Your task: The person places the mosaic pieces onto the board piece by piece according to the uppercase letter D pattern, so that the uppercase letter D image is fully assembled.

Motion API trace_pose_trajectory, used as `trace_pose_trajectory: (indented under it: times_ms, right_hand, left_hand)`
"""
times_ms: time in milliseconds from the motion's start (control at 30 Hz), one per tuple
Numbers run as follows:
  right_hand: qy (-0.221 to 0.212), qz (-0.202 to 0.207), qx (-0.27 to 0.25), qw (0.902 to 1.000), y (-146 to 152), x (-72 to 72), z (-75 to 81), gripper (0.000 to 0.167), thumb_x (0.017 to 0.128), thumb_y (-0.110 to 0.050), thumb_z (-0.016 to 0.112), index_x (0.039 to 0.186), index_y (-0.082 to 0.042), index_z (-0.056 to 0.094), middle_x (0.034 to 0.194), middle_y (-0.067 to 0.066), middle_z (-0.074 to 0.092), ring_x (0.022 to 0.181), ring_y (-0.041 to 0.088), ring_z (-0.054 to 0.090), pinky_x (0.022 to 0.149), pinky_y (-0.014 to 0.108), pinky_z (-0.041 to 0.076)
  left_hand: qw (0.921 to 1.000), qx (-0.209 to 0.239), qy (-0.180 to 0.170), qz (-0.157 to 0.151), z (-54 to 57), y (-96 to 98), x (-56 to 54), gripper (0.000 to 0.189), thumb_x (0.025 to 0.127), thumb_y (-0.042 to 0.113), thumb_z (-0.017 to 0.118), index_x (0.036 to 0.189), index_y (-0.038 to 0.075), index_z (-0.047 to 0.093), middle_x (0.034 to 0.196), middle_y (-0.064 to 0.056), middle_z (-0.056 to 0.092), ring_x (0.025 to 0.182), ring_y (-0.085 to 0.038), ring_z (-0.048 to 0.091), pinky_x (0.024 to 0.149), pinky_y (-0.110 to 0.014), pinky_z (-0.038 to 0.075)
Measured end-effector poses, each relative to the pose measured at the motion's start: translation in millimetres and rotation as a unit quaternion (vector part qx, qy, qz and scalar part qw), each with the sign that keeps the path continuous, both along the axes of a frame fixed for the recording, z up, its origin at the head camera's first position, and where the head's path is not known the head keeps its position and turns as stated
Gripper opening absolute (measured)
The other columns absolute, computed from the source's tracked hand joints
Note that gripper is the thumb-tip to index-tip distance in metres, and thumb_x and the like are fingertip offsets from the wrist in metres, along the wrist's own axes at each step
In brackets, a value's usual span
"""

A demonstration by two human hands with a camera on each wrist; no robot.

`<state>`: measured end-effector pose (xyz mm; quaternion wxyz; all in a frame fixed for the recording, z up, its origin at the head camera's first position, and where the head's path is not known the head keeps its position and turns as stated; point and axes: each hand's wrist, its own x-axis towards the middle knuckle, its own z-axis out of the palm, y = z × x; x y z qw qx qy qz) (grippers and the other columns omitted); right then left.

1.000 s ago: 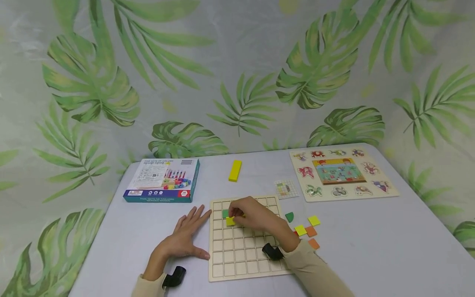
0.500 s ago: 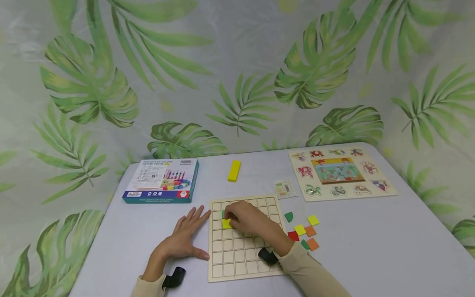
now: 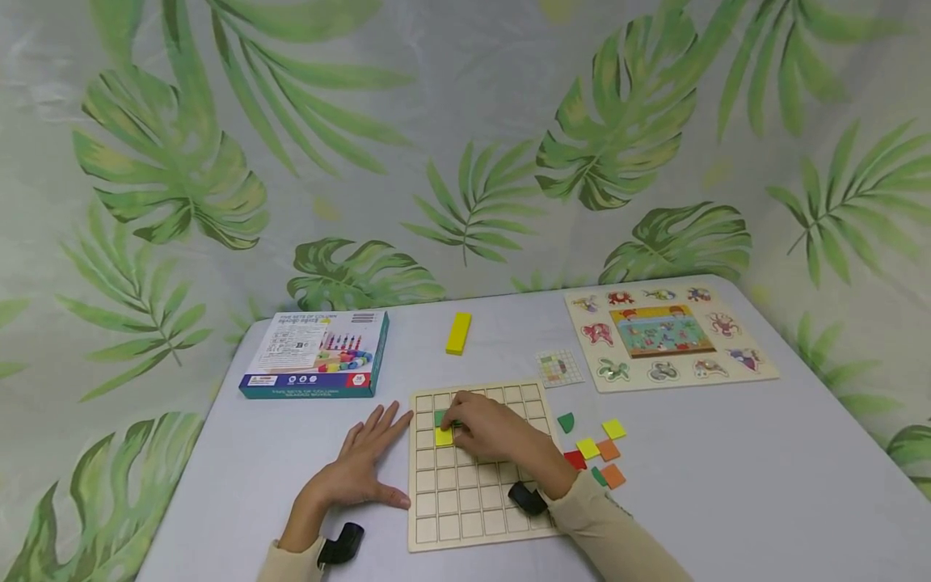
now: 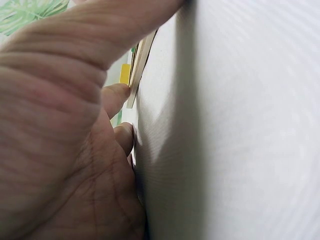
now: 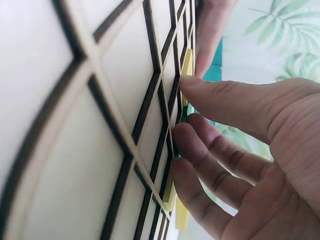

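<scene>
Right hand (image 3: pixel 498 428): fingers bent, thumb tip touching yellow tile (image 3: pixel 443 437); cannot tell whether grip pinches or merely presses. Tile at grid board's (image 3: pixel 473 503) second column from left, beside green tile (image 3: pixel 440 418). Left hand (image 3: pixel 369 457): grip released, fingers spread on bench (image 3: pixel 727 485) at board's left edge.

Teal-sided box (image 3: pixel 314 354) left, animal puzzle (image 3: pixel 663 333) right.

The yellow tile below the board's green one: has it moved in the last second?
Yes: against the board in the head view, the yellow tile has shifted slightly left and toward the near edge.
</scene>
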<state>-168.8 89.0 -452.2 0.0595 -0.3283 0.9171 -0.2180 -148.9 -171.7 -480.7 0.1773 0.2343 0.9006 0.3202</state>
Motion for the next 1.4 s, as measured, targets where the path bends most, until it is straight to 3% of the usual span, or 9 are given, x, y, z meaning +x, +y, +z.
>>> trace_pose_trajectory:
  times_ms: [333, 567, 700, 933, 1400]
  right_hand:
    - [-0.01, 0.017, 0.017, 0.9996, 6, 0.5, 7.8, 0.024, 0.094, -0.01, 0.066, 0.118, -0.011, 0.071, 0.121, 0.004, 0.063, 0.098, 0.014, 0.059, 0.09, 0.03, 0.053]
    - [-0.039, 0.002, 0.016, 0.9991, 10, -0.2, 11.5, 0.026, 0.096, -0.012, 0.065, 0.122, -0.011, 0.07, 0.128, 0.003, 0.065, 0.117, 0.018, 0.061, 0.1, 0.036, 0.051]
    - [-0.057, -0.002, 0.003, 0.9983, 17, -2.6, 14.6, 0.026, 0.096, -0.013, 0.067, 0.122, -0.008, 0.07, 0.124, 0.004, 0.067, 0.112, 0.02, 0.063, 0.098, 0.038, 0.052]
    - [-0.044, 0.018, -0.003, 0.9989, 33, -3.5, 17.6, 0.026, 0.095, -0.011, 0.066, 0.12, -0.004, 0.07, 0.115, 0.008, 0.07, 0.098, 0.021, 0.063, 0.089, 0.036, 0.053]
    - [-0.092, -0.03, -0.007, 0.9953, 106, 15.9, 32.1, 0.031, 0.097, -0.016, 0.065, 0.125, -0.003, 0.065, 0.118, 0.009, 0.069, 0.101, 0.024, 0.065, 0.085, 0.037, 0.054]
  left_hand:
    - [1.0, 0.003, 0.006, -0.002, -1.8, -0.1, -1.8, 0.125, 0.061, 0.048, 0.093, 0.161, 0.016, 0.024, 0.17, -0.013, 0.006, 0.155, -0.041, -0.005, 0.119, -0.065, -0.006]
    - [1.0, 0.007, 0.004, -0.004, -3.8, 0.4, -2.4, 0.125, 0.061, 0.048, 0.093, 0.161, 0.016, 0.024, 0.17, -0.013, 0.005, 0.155, -0.041, -0.005, 0.119, -0.064, -0.006]
    - [1.0, 0.002, 0.004, -0.004, -4.1, 0.8, -2.6, 0.126, 0.061, 0.048, 0.093, 0.161, 0.016, 0.024, 0.169, -0.013, 0.005, 0.155, -0.041, -0.005, 0.12, -0.064, -0.006]
    - [1.0, -0.003, 0.007, 0.0, -3.9, 1.2, -3.6, 0.126, 0.06, 0.049, 0.093, 0.161, 0.016, 0.024, 0.17, -0.012, 0.006, 0.155, -0.04, -0.004, 0.12, -0.064, -0.005]
    - [1.0, -0.001, 0.006, -0.001, -4.4, -0.7, -2.1, 0.126, 0.059, 0.049, 0.093, 0.16, 0.015, 0.025, 0.169, -0.014, 0.007, 0.155, -0.041, -0.003, 0.119, -0.064, -0.005]
